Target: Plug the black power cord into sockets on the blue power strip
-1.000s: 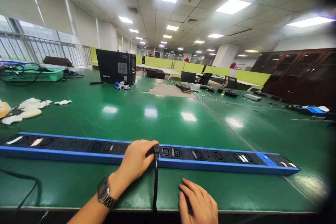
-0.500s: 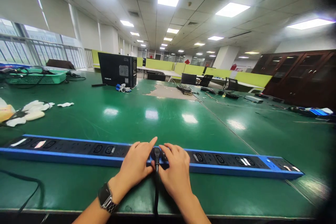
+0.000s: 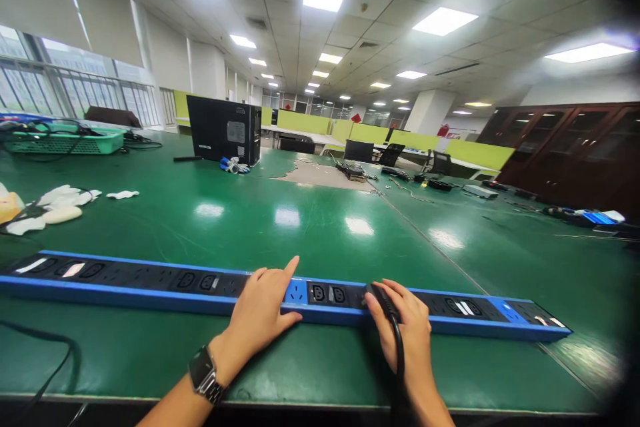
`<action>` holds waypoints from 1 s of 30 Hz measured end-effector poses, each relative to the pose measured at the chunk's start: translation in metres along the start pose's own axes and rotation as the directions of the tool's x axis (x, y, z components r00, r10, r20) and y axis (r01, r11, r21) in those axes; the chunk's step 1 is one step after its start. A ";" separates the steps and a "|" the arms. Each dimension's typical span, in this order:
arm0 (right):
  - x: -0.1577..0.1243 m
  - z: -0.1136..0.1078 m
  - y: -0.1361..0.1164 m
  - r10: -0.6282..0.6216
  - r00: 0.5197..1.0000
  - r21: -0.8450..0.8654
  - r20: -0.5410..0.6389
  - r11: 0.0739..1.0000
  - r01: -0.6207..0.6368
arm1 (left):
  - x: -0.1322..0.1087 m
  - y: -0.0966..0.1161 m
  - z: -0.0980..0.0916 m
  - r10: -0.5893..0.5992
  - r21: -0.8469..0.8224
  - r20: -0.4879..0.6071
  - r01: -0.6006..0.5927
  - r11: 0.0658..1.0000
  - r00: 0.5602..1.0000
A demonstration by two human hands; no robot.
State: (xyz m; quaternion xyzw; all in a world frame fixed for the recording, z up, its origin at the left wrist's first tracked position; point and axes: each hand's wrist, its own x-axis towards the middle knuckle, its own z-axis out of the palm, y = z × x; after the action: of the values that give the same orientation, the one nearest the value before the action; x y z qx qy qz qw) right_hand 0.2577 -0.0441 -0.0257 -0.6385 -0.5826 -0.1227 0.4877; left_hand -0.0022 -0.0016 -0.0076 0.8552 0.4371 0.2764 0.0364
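A long blue and black power strip [image 3: 320, 313] lies across the green table, lined with several sockets. My left hand [image 3: 263, 300], below a wrist with a watch [image 3: 204, 373], rests over the strip left of the blue socket [image 3: 296, 292]. Its thumb and index finger are spread, the thumb along the strip's near side. In my right hand [image 3: 407, 327] is a black power plug [image 3: 381, 300], gripped over the strip's right half. The plug's cord [image 3: 399, 350] runs down toward the table's front edge. Whether the plug sits in a socket is hidden by the fingers.
Behind the strip stands a black computer case [image 3: 225, 130] with blue-white gloves [image 3: 234, 165] beside it. A green basket [image 3: 100, 143] of cables is at far left, white foam-like pieces [image 3: 63, 203] nearer. Another black cable [image 3: 45, 333] lies front left.
My right hand has moved right along the strip, taking the plug and cord away from the blue socket beside my left hand. The left hand has stayed nearly in place.
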 end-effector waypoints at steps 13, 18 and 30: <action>-0.004 0.007 0.003 -0.151 0.984 -0.116 0.090 0.980 0.161 | 0.005 0.009 -0.008 -0.094 -0.083 0.048 0.098 0.992 0.994; -0.017 0.004 0.005 -0.147 0.984 -0.229 0.098 0.959 0.166 | 0.014 0.023 -0.004 -0.048 -0.210 0.052 0.058 0.976 0.997; -0.091 -0.023 0.035 -0.264 0.964 -0.400 0.024 0.882 0.251 | 0.056 0.089 0.037 0.139 -0.272 0.115 -0.104 0.957 0.984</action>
State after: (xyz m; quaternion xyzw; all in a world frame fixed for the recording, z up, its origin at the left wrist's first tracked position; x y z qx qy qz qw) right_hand 0.2709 -0.1137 -0.0969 -0.6395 -0.6171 -0.3124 0.3356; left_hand 0.1071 -0.0063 0.0131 0.8843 0.3393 0.2766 0.1622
